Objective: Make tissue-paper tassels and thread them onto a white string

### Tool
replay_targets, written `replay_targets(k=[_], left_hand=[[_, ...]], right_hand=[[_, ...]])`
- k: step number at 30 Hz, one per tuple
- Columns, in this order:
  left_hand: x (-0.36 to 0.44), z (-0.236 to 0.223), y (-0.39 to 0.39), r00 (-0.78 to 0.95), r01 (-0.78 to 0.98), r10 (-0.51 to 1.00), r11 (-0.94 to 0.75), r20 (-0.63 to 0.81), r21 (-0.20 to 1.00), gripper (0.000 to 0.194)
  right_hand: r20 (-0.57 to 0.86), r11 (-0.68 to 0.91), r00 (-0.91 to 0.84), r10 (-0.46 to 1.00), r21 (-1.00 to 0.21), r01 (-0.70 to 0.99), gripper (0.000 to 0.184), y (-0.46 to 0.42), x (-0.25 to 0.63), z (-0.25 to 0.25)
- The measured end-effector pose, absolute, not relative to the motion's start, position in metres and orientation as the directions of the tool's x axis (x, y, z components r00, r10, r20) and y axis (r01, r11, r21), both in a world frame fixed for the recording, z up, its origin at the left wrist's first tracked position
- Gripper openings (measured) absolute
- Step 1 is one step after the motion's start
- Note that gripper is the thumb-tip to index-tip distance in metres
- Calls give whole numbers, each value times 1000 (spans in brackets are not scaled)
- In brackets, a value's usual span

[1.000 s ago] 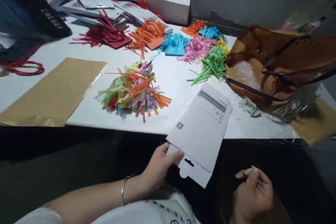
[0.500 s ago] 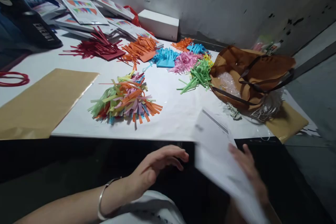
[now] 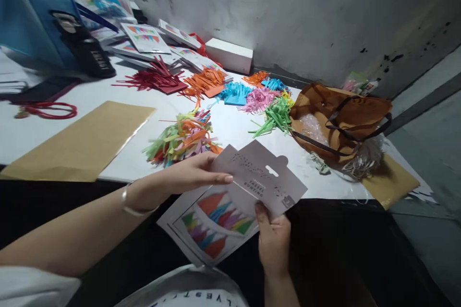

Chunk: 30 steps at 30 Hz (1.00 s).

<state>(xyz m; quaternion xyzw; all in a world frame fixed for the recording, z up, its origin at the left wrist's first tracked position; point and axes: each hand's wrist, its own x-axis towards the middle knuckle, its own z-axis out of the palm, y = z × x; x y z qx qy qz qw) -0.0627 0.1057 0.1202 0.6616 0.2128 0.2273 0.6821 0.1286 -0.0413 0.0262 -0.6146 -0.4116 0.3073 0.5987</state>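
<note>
A printed tassel bunting packet [image 3: 219, 223] is held tilted in front of me, over the near table edge. Its grey header flap [image 3: 257, 168] has a hanging hole, and coloured tassels are pictured below. My left hand [image 3: 196, 172] grips the left edge near the flap, thumb on top and fingers behind. With the thumb pressed on the front, my right hand [image 3: 273, 232] holds the right side. Just beyond my left hand lies a mixed bundle of paper tassels [image 3: 183, 136], partly covered by that hand.
Single-colour tassel bundles in dark red [image 3: 154, 76], orange [image 3: 207, 81], blue [image 3: 236, 92], pink [image 3: 261, 100] and green [image 3: 277, 116] line the table. A brown bag [image 3: 345, 100] stands right, a brown paper sheet [image 3: 82, 139] left. Behind are stacked packets [image 3: 146, 38] and a white box [image 3: 229, 55].
The packet has swung up and left, and its printed front now faces me. My left hand has moved from empty air onto its left edge. The view has shifted slightly.
</note>
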Motion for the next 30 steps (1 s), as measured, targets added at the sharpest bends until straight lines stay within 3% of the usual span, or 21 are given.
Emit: replay_targets(k=[2, 4, 5, 7, 9, 11, 12, 15, 17, 21, 23, 30], left_hand=[[-58, 110, 113, 839, 18, 541, 84, -60, 996, 28], [-56, 101, 117, 843, 18, 534, 98, -68, 995, 27], [-56, 97, 117, 836, 7, 545, 102, -62, 995, 27], [-56, 92, 115, 824, -18, 564, 127, -57, 992, 27], [-56, 91, 114, 816, -31, 574, 167, -71, 986, 29], [-57, 92, 114, 816, -32, 571, 201, -91, 979, 29], [-57, 93, 114, 824, -24, 557, 213, -102, 977, 28], [-60, 95, 115, 889, 19, 443, 220, -118, 975, 31], [-62, 94, 116, 927, 47, 353, 227, -127, 973, 36], [-64, 85, 115, 903, 47, 387, 340, -185, 939, 37], [-64, 82, 113, 875, 47, 427, 395, -228, 917, 31], [-61, 89, 108, 901, 87, 356, 415, -250, 906, 34]], right_hand=[[150, 82, 524, 839, -985, 151, 39, -39, 120, 14], [404, 181, 622, 671, -902, 391, 44, -40, 126, 7], [580, 222, 604, 546, -796, 564, 48, -40, 132, 6], [856, 217, 405, 321, -483, 848, 61, -40, 146, 10], [956, 143, 196, 218, -230, 963, 80, -36, 154, 20], [972, 67, 108, 208, -124, 990, 96, -31, 156, 32], [965, 50, 84, 250, -99, 994, 93, -28, 154, 37], [876, 154, 26, 481, -114, 982, 49, -20, 145, 44], [810, 275, 34, 585, -238, 931, 27, -15, 140, 44], [723, 378, 188, 665, -543, 750, 34, -12, 138, 44], [686, 387, 234, 689, -621, 682, 35, -13, 138, 48], [674, 430, 153, 723, -612, 664, 28, -19, 147, 66]])
